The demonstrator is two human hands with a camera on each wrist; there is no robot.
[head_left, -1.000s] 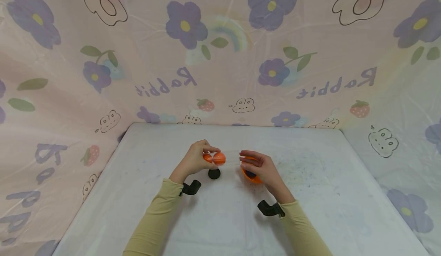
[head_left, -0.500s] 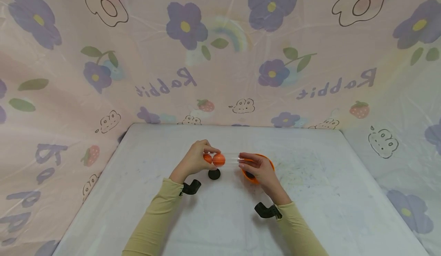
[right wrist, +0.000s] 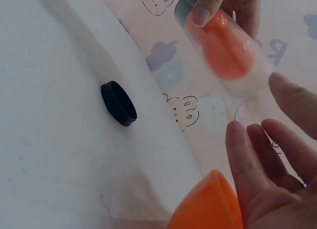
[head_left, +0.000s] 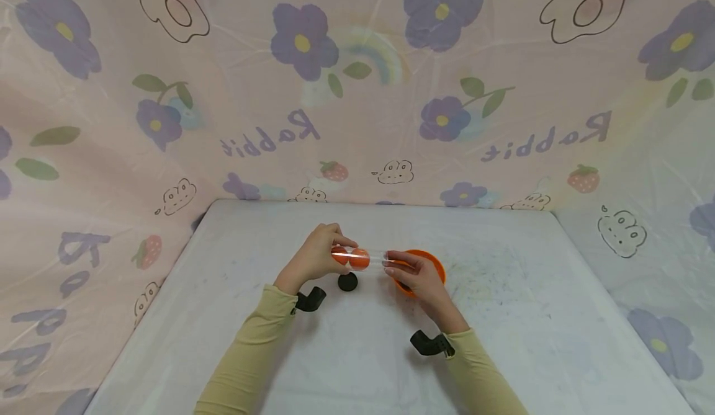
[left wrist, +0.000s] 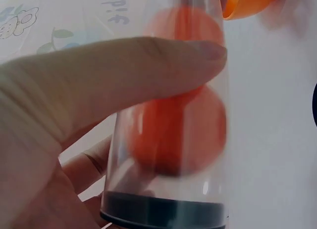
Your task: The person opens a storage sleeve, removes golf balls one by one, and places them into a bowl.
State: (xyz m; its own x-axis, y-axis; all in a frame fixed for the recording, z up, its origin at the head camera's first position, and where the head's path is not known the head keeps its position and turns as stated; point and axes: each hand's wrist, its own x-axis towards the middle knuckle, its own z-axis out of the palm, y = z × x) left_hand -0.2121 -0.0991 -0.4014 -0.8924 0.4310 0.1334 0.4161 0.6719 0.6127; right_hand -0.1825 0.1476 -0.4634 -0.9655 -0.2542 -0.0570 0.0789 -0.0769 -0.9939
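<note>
Holding a clear tube [head_left: 363, 258] level above the middle of the white table [head_left: 223, 316], the person's left hand [head_left: 313, 260] wraps thumb and fingers around its capped end, while the right hand [head_left: 416, 275] meets the open end with loosely bent fingers; whether it actually grips the rim I cannot tell. From the head view the tube is nearly invisible, only two orange balls [head_left: 350, 257] side by side inside it. The left wrist view adds the dark cap closing the tube's base and a thumb pressed across the wall; the right wrist view shows the open mouth just off the fingertips [right wrist: 237, 135] and a loose black cap [right wrist: 119, 103] lying flat on the table. An orange bowl [head_left: 434, 262] sits right behind the right hand, touching it. Wide bare table lies all round, the flowered curtain well back. Since a second ago the right hand has slid left off the bowl, uncovering its rim, and closed on the tube's end.
</note>
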